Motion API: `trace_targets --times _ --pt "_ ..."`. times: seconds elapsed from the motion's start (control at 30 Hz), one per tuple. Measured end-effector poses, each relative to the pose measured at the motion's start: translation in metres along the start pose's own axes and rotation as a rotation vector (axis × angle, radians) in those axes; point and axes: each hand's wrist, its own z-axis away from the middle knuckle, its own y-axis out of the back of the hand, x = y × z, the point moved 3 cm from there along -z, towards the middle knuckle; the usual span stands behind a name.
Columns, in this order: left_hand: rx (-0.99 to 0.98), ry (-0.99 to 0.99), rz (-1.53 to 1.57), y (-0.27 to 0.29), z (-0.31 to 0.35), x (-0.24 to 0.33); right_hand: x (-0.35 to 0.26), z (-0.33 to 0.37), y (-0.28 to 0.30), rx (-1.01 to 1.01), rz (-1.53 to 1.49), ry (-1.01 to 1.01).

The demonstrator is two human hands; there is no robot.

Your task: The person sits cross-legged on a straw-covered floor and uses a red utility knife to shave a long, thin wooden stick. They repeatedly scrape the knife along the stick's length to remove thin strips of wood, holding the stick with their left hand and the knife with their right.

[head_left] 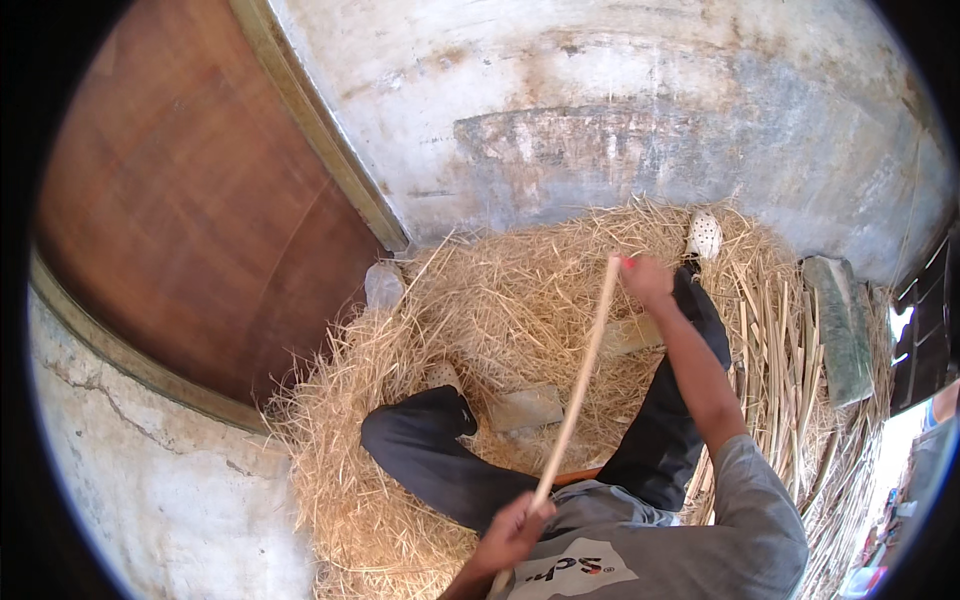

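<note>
A long, pale strip of cane or split bamboo (577,400) runs slantwise across my lap, curving slightly. Near its lower part my left hand (515,530) is closed around it, close to my shirt. My right hand (648,280) is out in front, closed beside the strip's far end. A small red object (627,262) shows at its fingers, next to the strip; its kind is too small to tell. Between my bent legs, a piece of orange-brown material (577,477) shows partly behind the strip.
Straw-like shavings (500,290) cover the ground around me. Two blocks, one (527,407) nearer and one (632,335) farther, lie between my legs. Long canes (775,350) and a greenish slab (838,330) lie to the right. A stained wall (620,130) and brown door (200,200) stand ahead.
</note>
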Motion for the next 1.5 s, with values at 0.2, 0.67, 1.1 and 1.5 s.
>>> trace_targets --times 0.2,0.67,1.1,1.5 --pt "0.291 0.177 0.117 0.036 -0.002 -0.012 -0.005 0.025 0.011 -0.126 -0.259 -0.001" --pt "0.233 -0.079 0.041 0.023 -0.051 0.010 -0.111 0.210 0.017 -0.116 -0.341 0.716" --pt "0.199 -0.065 0.033 0.019 -0.034 0.011 -0.098 0.170 0.015 -0.119 -0.121 0.516" --pt "0.290 -0.126 -0.127 0.020 -0.030 0.020 -0.115 0.217 0.019 -0.207 -0.227 0.698"
